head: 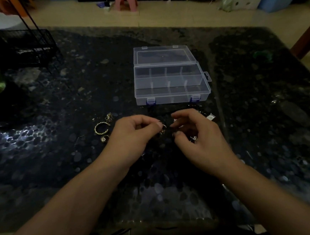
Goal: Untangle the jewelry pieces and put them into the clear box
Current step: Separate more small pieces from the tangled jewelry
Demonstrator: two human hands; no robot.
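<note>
**Two hands, one tangle, dim light**

Both hands are pinching jewelry over the dark table (250, 91). The left hand (133, 135) has a small gold ring (163, 129) caught between thumb and forefinger. The right hand (194, 132) has its fingers curled round a thin dark strand (171, 126) at the fingertips, with a silvery bit (193, 138) tucked under the palm; I can't tell what that is.

Left of the left fingers: three loose gold pieces, a twisted hoop (101, 128), a small ring (105, 138) and a wiry charm (108, 117).

One clear box (170, 82) sits open beyond the fingertips, compartments bare. A silver tag (210, 116) peeks out past the right knuckles, half hidden.
</note>
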